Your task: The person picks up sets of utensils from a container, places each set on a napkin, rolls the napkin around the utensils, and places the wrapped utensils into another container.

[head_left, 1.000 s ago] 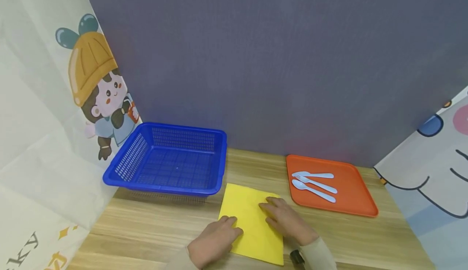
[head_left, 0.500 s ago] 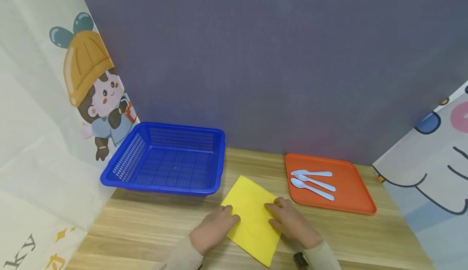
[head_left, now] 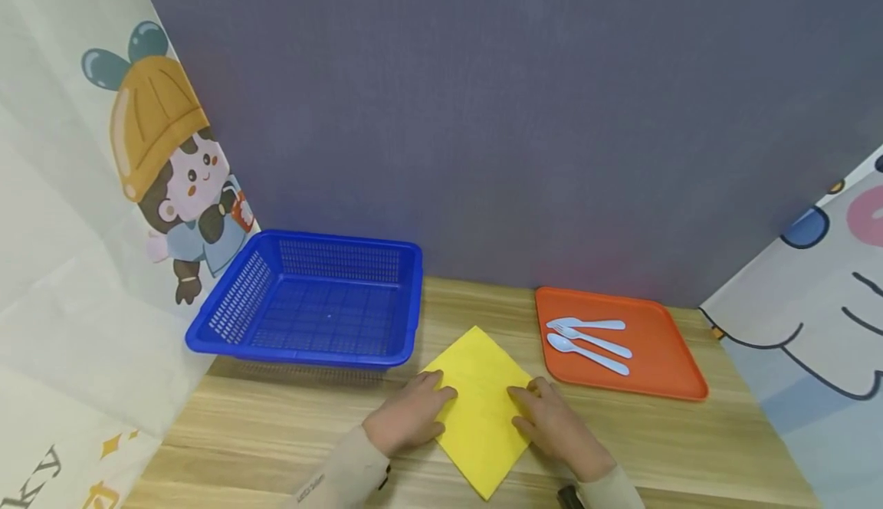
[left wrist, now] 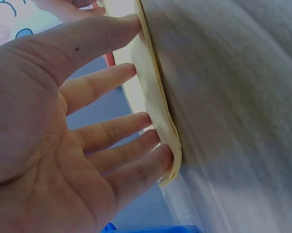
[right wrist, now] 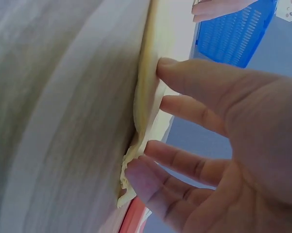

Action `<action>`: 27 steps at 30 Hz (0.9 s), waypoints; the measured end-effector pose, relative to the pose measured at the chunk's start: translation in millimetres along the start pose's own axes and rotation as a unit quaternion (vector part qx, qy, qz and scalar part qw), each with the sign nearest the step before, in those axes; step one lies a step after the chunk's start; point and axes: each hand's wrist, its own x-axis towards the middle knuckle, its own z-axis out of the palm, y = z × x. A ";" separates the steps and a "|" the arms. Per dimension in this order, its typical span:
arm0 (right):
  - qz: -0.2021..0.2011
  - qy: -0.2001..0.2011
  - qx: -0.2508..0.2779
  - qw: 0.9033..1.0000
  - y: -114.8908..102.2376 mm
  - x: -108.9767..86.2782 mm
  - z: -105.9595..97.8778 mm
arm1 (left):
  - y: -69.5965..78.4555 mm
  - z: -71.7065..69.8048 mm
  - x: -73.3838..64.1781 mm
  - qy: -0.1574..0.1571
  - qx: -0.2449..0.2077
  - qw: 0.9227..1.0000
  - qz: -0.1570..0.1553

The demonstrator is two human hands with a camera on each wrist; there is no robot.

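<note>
A folded yellow cloth lies flat on the wooden table, turned so that one corner points away and one toward the person. My left hand rests its fingertips and thumb on the cloth's left side. On the right side, my right hand touches it in the same way. In the left wrist view, the fingers are spread and fairly straight, their tips on the cloth's layered edge. The right wrist view shows the right fingertips pressing near a frayed, layered corner.
A blue plastic basket stands at the back left. At the back right, an orange tray bears white cutlery: a spoon, a fork and a third piece partly behind the fork. A grey panel rises behind the table.
Both hands have turned the cloth anticlockwise, from roughly upright to a diamond. The left hand has moved slightly away from the person, while the right has shifted a little to the right.
</note>
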 end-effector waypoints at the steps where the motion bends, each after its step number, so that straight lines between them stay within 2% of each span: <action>1: 0.007 -0.002 0.000 1.000 -0.4 -0.9 -0.3 | -0.9 -0.1 0.6 0.002 -0.001 1.000 0.005; 7: 0.022 0.000 0.002 1.000 -0.5 -3.3 0.5 | -3.1 -1.0 1.2 0.011 0.003 1.000 0.022; 14: 0.010 0.005 -0.007 1.000 0.1 -3.7 0.4 | -2.3 -1.5 0.6 0.000 -0.001 1.000 0.012; 20: 0.007 0.014 -0.011 1.000 0.6 -1.6 -0.3 | -0.8 -2.9 5.0 0.011 0.037 0.999 0.029; 23: 0.019 0.039 -0.008 0.999 4.9 1.9 -3.3 | 7.7 -8.5 13.5 0.022 0.056 0.997 0.045; 27: 0.034 0.090 -0.014 0.995 23.2 6.8 -13.1 | 30.9 -14.7 37.0 0.016 0.076 0.994 0.071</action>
